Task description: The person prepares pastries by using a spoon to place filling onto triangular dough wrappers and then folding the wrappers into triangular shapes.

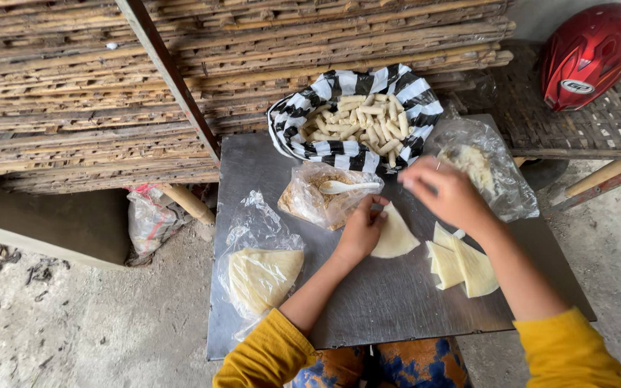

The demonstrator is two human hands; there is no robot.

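Now our left hand fingers pinch a wrapper wedge on the surface; our blurred right hand fingers hover spread just right of it.

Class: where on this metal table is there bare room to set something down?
Bare: the table's near edge between the forearms, and the far-left corner. Crowded: the middle and right, with spoon bag, left hand, wrapper, right hand, wrapper stack.
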